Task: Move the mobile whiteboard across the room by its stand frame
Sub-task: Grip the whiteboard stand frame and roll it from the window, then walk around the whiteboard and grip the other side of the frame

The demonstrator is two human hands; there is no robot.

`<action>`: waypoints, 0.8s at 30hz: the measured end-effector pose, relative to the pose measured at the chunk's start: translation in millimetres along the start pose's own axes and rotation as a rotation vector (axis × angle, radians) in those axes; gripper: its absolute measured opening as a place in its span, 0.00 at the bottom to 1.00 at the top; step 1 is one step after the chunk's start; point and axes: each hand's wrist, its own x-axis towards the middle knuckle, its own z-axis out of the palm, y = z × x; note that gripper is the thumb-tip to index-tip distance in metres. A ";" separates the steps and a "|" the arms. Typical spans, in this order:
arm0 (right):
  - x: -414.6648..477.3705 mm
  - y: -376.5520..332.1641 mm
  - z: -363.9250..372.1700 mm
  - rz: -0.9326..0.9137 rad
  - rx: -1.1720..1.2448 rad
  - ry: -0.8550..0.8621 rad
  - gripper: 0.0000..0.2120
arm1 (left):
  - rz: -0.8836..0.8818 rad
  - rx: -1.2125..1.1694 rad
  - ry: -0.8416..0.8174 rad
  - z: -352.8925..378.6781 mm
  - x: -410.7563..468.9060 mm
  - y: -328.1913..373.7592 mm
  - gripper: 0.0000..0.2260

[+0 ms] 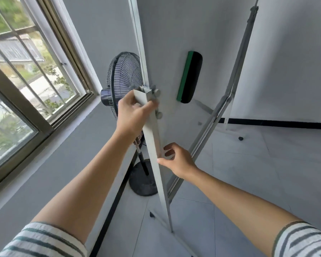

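Your left hand (132, 115) grips the top of the stand frame (153, 138) post. Your right hand (176, 160), lower on the post, is open, thumb touching it. Whiteboard (174, 34) stands just beyond.

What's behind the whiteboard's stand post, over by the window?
A black pedestal fan stands behind the stand post, its round base on the floor. The post and the left hand cover part of its pole and grille.

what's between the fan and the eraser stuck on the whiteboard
In the head view, the whiteboard's left edge frame and the top of the stand post separate the fan from the eraser.
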 end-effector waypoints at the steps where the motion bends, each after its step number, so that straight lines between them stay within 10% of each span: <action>1: 0.1 14.8 -11.4 -0.007 -0.008 -0.041 0.19 | 0.020 0.040 0.085 2.0 -5.1 -5.3 0.06; 9: -19.6 182.8 -152.7 0.188 -0.170 -0.172 0.10 | -0.587 0.509 0.501 45.8 -132.9 -170.8 0.19; 14: -29.5 255.7 -233.6 0.296 -0.192 -0.127 0.10 | -0.850 0.450 0.234 122.7 -171.8 -216.9 0.12; 24: 12.7 357.1 -372.6 0.507 -0.072 0.084 0.06 | -0.842 0.392 -0.136 275.4 -41.7 -288.1 0.08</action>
